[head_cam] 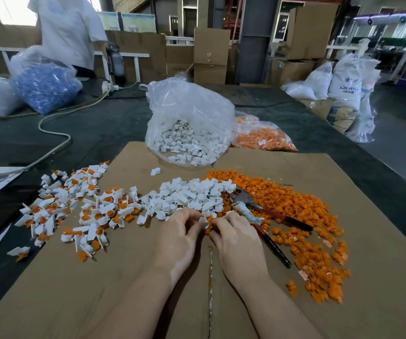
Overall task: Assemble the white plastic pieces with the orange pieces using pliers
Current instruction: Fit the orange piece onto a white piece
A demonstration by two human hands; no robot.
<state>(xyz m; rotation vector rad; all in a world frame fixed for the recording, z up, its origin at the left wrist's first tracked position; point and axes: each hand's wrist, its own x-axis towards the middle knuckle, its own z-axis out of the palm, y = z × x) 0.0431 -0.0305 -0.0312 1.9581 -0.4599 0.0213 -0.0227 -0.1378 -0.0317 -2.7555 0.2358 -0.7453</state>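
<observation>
From the head camera I see my left hand (181,234) and my right hand (236,237) close together over the cardboard sheet (128,289). The left hand's fingers curl round a small white piece (203,221), pinching it at the fingertips. The right hand's fingers are curled in beside it, touching the same spot; I cannot tell what they hold.

The pliers (258,216) lie on the cardboard just right of my right hand, metal head up toward the pile, red-and-black handles spread apart and pointing down-right. No hand is on them.

A heap of loose white pieces (189,194) sits just above my hands, and a wide spread of orange pieces (302,216) lies to the right, under and around the pliers. Joined white-and-orange parts (75,211) are scattered to the left.

Beyond the heap stands an open clear bag of white pieces (187,133), with a bag of orange pieces (263,135) beside it on the right. A bag of blue parts (45,86) lies far left.
</observation>
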